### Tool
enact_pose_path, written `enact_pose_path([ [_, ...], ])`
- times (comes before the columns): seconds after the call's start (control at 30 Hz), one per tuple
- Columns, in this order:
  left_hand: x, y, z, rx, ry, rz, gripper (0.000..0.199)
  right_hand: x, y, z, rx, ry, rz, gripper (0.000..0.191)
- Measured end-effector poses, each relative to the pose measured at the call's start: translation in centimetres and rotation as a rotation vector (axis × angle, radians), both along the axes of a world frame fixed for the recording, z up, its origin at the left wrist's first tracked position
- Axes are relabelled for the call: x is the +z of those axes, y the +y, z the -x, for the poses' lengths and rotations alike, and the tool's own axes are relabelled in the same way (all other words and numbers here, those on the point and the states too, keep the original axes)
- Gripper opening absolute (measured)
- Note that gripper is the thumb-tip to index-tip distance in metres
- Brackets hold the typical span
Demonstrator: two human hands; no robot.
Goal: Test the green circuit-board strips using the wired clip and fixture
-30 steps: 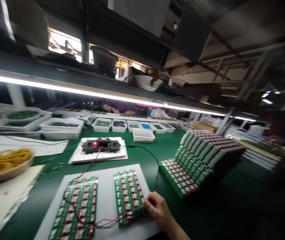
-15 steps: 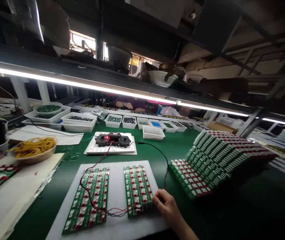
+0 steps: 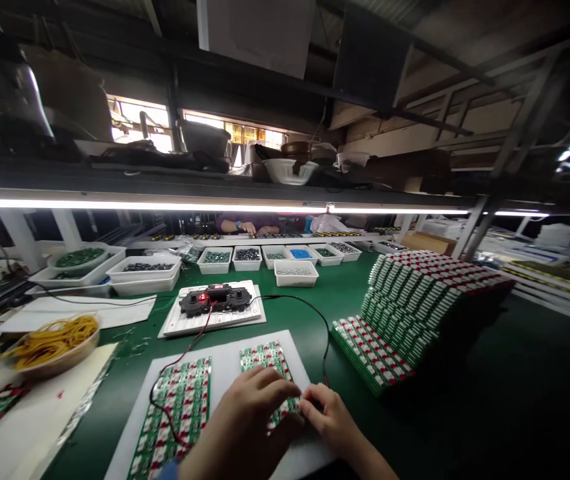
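My left hand is over the right-hand circuit board panel, covering much of it, with fingers curved and thumb apart from the index finger. At that panel's right edge my right hand is closed in a pinch; what its fingertips hold is hidden. A black wire runs down behind the right hand. The left-hand circuit board panel lies on the same white sheet, with a red-and-black wire across it. That wire leads from a black device with a red light.
Circuit board panels rise in a tall stack at right, with a lower stack before it. White parts bins line the back. A bowl of yellow bands stands left. Across the bench are another person's hands.
My left hand has come into view from below and reached over the right-hand panel. My right hand stays pinched at the panel's edge. The camera view has tilted and shifted.
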State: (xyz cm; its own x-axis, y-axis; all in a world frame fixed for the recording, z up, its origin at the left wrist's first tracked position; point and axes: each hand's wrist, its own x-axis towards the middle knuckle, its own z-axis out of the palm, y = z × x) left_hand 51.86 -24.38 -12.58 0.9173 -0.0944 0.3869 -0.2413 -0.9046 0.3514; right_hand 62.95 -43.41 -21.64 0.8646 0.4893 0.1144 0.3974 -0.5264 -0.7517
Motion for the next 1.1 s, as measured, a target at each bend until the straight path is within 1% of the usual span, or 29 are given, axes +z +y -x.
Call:
enact_pose_path([
  [0.03,-0.5,-0.7,-0.8,-0.037,0.050,-0.027,0.017,0.0,-0.1,0.0,0.010,0.003,0.005,0.028],
  [0.07,-1.5,-1.3,-1.4,-0.059,0.095,-0.056,0.020,-0.1,-0.1,-0.1,0.021,0.004,0.010,0.029],
  [0.1,-2.8,-1.9,-1.9,-0.084,0.151,-0.092,0.024,-0.2,-0.2,-0.2,0.029,0.004,0.013,0.031],
  [0.17,-6.3,-2.5,-2.8,-0.007,0.103,-0.116,0.036,-0.4,-0.3,-0.2,0.037,0.008,0.015,0.034],
  [0.23,-9.9,-2.5,-3.4,-0.040,0.059,-0.139,0.039,-0.4,-0.4,-0.3,0.033,0.020,0.014,0.035],
  [0.27,-11.4,-2.3,-3.7,-0.018,0.005,-0.124,0.037,-0.5,-0.4,-0.3,0.035,0.028,0.014,0.034],
  [0.3,-12.5,-2.1,-3.9,-0.017,-0.037,-0.114,0.036,-0.5,-0.4,-0.3,0.041,0.036,0.018,0.033],
  [0.33,-13.3,-1.9,-4.1,-0.022,-0.068,-0.106,0.034,-0.5,-0.4,-0.3,0.050,0.042,0.022,0.033],
  [0.37,-13.7,-1.8,-4.2,-0.024,-0.085,-0.095,0.032,-0.5,-0.4,-0.4,0.053,0.045,0.025,0.032],
  [0.4,-13.9,-1.7,-4.3,-0.035,-0.084,-0.088,0.031,-0.6,-0.4,-0.4,0.052,0.045,0.026,0.032],
  [0.47,-13.6,-1.8,-4.3,-0.057,-0.049,-0.082,0.028,-0.9,-0.4,-0.5,0.040,0.041,0.019,0.032],
  [0.57,-12.8,-2.4,-4.2,-0.080,0.040,-0.082,0.026,-1.4,-0.5,-0.7,0.046,0.050,-0.003,0.031],
  [0.67,-11.7,-3.0,-4.0,-0.060,0.134,-0.077,0.023,-1.4,-0.6,-0.7,0.052,0.063,-0.034,0.030],
  [0.77,-10.2,-3.5,-3.7,-0.037,0.186,-0.118,0.022,-0.8,-0.6,-0.4,0.032,0.063,-0.055,0.030],
  [0.9,-8.1,-3.8,-3.2,-0.043,0.240,-0.164,0.026,0.6,-0.5,0.1,0.033,0.088,-0.069,0.025],
  [1.0,-7.1,-3.7,-3.2,-0.054,0.274,-0.137,0.026,1.5,-0.4,0.2,0.030,0.113,-0.104,0.026],
  [1.1,-6.2,-3.3,-3.2,-0.056,0.299,-0.083,0.027,2.2,-0.2,0.2,0.049,0.171,-0.172,0.028],
])
